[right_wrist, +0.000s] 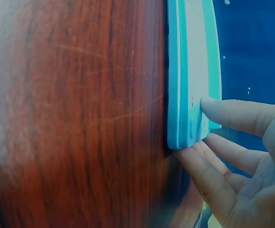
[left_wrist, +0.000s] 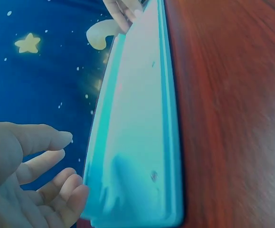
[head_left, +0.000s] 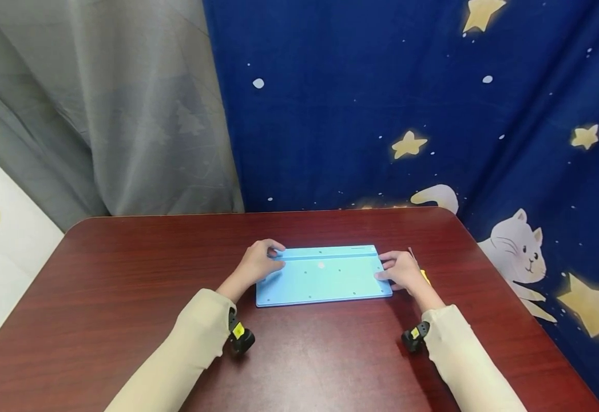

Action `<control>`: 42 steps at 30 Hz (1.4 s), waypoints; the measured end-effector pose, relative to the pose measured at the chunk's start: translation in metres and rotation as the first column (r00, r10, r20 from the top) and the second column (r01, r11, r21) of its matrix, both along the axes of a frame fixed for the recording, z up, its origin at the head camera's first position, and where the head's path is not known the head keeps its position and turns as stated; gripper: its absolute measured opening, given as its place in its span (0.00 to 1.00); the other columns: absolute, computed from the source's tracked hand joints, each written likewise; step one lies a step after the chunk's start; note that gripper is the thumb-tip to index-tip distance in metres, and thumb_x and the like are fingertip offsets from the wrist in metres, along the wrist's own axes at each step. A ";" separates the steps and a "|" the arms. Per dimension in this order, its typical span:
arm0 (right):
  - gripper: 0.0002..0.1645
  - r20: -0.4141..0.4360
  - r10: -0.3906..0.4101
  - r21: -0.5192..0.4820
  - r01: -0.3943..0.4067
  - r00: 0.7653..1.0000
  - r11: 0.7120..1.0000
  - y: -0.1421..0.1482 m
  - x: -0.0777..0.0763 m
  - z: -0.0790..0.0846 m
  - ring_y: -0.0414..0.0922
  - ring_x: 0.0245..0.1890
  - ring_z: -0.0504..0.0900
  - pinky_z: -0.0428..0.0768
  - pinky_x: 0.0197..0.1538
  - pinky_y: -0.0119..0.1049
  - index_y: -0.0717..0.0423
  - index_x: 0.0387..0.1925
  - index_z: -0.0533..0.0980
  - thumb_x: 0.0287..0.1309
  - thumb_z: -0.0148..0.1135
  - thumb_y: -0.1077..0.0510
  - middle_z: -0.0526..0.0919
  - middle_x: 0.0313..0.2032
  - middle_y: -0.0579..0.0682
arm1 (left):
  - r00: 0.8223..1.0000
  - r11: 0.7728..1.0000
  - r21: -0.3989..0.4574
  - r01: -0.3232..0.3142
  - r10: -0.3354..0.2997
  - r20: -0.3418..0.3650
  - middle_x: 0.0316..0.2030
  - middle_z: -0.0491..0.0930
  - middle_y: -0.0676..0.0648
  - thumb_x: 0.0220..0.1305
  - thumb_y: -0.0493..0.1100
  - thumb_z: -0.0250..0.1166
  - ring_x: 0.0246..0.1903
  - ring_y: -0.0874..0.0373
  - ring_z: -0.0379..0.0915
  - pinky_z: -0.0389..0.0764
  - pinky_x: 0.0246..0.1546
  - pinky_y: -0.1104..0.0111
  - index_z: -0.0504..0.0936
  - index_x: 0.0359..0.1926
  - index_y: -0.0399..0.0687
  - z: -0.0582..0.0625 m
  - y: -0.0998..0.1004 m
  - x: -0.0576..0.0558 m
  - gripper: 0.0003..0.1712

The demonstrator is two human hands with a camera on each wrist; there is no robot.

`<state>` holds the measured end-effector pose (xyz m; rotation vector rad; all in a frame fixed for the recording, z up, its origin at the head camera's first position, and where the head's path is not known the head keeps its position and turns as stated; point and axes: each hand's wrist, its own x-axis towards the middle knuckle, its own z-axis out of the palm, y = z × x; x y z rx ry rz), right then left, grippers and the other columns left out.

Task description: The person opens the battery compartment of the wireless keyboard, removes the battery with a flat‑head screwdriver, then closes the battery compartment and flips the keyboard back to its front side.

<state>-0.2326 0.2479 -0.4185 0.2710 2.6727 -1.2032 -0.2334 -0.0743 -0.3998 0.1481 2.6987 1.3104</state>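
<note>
A light blue keyboard (head_left: pixel 325 277) lies underside up on the table, small screws dotted over its back and a raised strip along its far edge. At its right end my right hand (head_left: pixel 404 271) pinches it, thumb on the back and fingers at the end edge and below. In the right wrist view, that thumb (right_wrist: pixel 222 111) presses near the corner of the keyboard (right_wrist: pixel 179 95). My left hand (head_left: pixel 257 262) is by the far left corner, its fingers loosely bent and spread; the left wrist view shows nothing between thumb and fingers.
Behind my right hand lies a thin tool with a yellow handle (head_left: pixel 425 277), partly hidden. The dark red wooden table (head_left: pixel 124 286) ends at a rounded far edge, with a grey curtain (head_left: pixel 139 114) and a blue star-patterned curtain (head_left: pixel 330 114) behind it.
</note>
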 end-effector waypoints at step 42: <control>0.32 -0.007 0.031 -0.008 -0.031 0.999 0.999 0.007 -0.002 -0.008 0.51 0.35 0.78 0.80 0.30 0.43 0.64 0.55 0.70 0.45 0.69 0.63 0.77 0.43 0.62 | 0.975 0.971 -0.111 0.210 -0.216 -0.045 0.37 0.73 0.47 0.57 0.35 0.62 0.40 0.57 0.68 0.73 0.40 0.69 0.79 0.44 0.42 -0.007 0.124 -0.034 0.12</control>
